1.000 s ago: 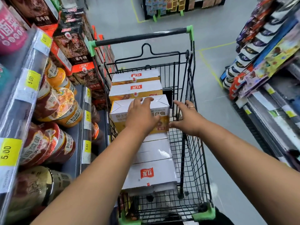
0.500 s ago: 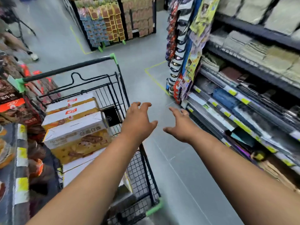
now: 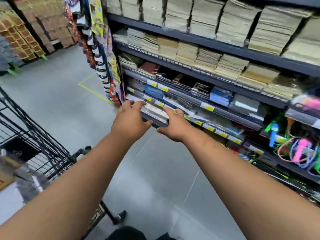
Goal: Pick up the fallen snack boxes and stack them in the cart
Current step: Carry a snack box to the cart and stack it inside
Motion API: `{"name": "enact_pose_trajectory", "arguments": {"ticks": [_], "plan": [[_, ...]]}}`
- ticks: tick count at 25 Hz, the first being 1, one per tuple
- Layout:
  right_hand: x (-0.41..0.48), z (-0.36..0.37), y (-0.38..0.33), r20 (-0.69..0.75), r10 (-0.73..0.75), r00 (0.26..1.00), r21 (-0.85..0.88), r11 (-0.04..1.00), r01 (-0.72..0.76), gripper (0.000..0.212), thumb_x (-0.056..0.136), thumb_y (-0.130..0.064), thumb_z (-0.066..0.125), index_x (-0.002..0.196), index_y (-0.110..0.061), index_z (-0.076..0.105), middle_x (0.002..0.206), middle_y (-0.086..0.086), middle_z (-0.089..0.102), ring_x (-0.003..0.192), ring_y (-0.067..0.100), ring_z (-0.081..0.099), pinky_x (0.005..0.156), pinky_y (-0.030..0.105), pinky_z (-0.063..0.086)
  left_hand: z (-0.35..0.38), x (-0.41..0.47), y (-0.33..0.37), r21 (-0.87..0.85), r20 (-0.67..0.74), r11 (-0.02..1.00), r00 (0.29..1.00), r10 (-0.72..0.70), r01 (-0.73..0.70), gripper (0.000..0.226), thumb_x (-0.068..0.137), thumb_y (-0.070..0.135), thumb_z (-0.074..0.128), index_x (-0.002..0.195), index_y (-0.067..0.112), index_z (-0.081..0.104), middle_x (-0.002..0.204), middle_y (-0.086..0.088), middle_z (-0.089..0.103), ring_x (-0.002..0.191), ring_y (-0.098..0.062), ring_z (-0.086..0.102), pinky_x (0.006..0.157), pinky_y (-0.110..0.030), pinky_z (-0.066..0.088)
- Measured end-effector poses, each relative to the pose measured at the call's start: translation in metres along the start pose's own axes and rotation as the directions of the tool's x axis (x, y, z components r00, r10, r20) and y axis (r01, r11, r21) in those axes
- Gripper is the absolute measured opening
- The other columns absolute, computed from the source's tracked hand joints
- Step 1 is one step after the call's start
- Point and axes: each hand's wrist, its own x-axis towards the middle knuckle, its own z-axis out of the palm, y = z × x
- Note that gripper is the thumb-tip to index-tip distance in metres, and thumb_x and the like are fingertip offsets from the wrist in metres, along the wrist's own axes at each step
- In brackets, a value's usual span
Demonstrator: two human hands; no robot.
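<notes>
View has swung right: black wire shopping cart, holding blurred white snack boxes, now at left edge; left hand and right hand, spread and empty, before dark metal shelving.

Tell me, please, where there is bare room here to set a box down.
The grey floor between the cart and the shelving is bare, here and on up the aisle. The shelving is crowded with stacked goods.
</notes>
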Motion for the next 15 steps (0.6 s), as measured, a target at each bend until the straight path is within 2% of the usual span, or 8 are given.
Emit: {"name": "enact_pose_trajectory", "arguments": {"ticks": [3, 9, 12, 15], "plan": [[-0.007, -0.033, 0.052, -0.075, 0.037, 0.996, 0.067, 0.997, -0.032, 0.088, 0.084, -0.036, 0.071, 0.152, -0.035, 0.015, 0.16, 0.012, 0.0, 0.135, 0.032, 0.039, 0.102, 0.034, 0.041, 0.023, 0.01, 0.057, 0.019, 0.055, 0.996, 0.994, 0.091, -0.092, 0.065, 0.082, 0.039, 0.071, 0.139, 0.028, 0.044, 0.141, -0.006, 0.037, 0.133, -0.028, 0.036, 0.107, -0.039, 0.035], [-0.016, -0.086, 0.138, -0.189, 0.181, 0.965, 0.177, 0.973, -0.148, 0.088, 0.083, -0.036, 0.072, 0.152, -0.033, 0.018, 0.159, 0.018, 0.002, 0.146, 0.029, 0.018, 0.11, 0.033, 0.029, 0.079, 0.044, 0.148, 0.015, 0.217, 0.962, 0.94, 0.264, -0.274, 0.064, 0.084, 0.039, 0.069, 0.141, 0.028, 0.041, 0.145, -0.007, 0.033, 0.135, -0.03, 0.032, 0.11, -0.04, 0.032], [-0.023, -0.124, 0.181, -0.249, 0.279, 0.927, 0.218, 0.949, -0.227, 0.087, 0.086, -0.036, 0.07, 0.153, -0.032, 0.015, 0.159, 0.019, -0.003, 0.148, 0.028, 0.013, 0.114, 0.033, 0.023, 0.114, 0.067, 0.201, 0.005, 0.272, 0.918, 0.884, 0.38, -0.397, 0.063, 0.085, 0.04, 0.067, 0.141, 0.029, 0.04, 0.145, -0.008, 0.032, 0.137, -0.03, 0.031, 0.109, -0.043, 0.034], [-0.036, -0.16, 0.236, -0.333, 0.388, 0.859, 0.254, 0.915, -0.314, 0.088, 0.085, -0.038, 0.07, 0.153, -0.032, 0.014, 0.158, 0.022, -0.001, 0.148, 0.031, 0.012, 0.115, 0.035, 0.024, 0.152, 0.082, 0.27, -0.061, 0.337, 0.837, 0.778, 0.53, -0.544, 0.065, 0.084, 0.04, 0.068, 0.142, 0.028, 0.04, 0.145, -0.007, 0.033, 0.134, -0.03, 0.035, 0.108, -0.041, 0.034]]}}
